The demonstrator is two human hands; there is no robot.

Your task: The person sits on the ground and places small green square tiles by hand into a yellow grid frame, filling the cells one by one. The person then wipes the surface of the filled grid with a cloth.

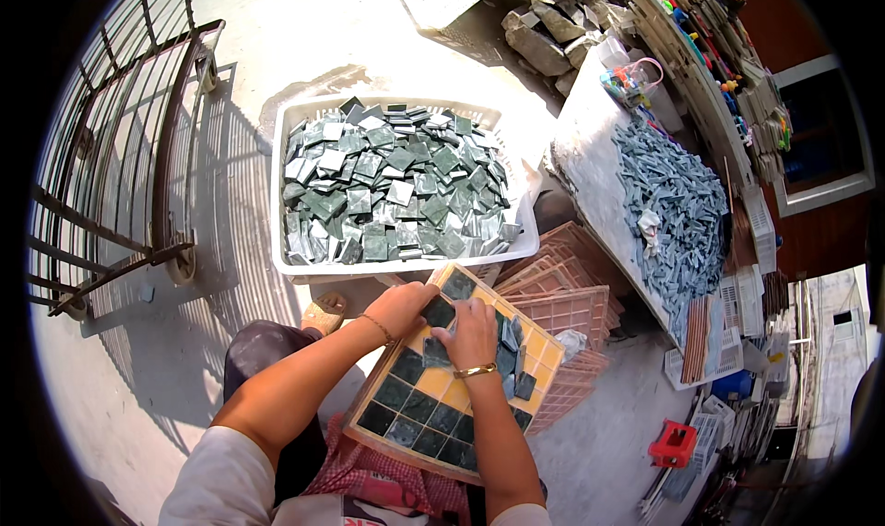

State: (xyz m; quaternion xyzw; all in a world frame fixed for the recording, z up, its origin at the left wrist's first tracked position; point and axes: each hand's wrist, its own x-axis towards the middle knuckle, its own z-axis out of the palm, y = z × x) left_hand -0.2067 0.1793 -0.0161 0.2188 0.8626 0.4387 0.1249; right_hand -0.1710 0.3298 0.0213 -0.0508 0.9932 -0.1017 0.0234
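Note:
On my lap leans a mould tray (447,392) with a yellow grid, its lower-left cells filled with dark green square stone tiles (395,392). My left hand (404,307) is closed at the tray's upper left edge, its fingertips out of sight. Bent over the middle of the grid is my right hand (472,334), thumb apart from the fingers, with the thumb touching near a dark tile (435,351). Loose grey-green tile pieces (509,346) lie on the tray just right of that hand. I cannot make out any piece gripped by either hand.
Ahead stands a white plastic basket (406,270) heaped with green square tiles. Stacked pinkish grid trays (562,305) are to its right. A board (590,180) carries a pile of narrow grey-blue strips (668,212). A wheeled metal rack (161,157) stands left; a red crate (673,443) sits lower right.

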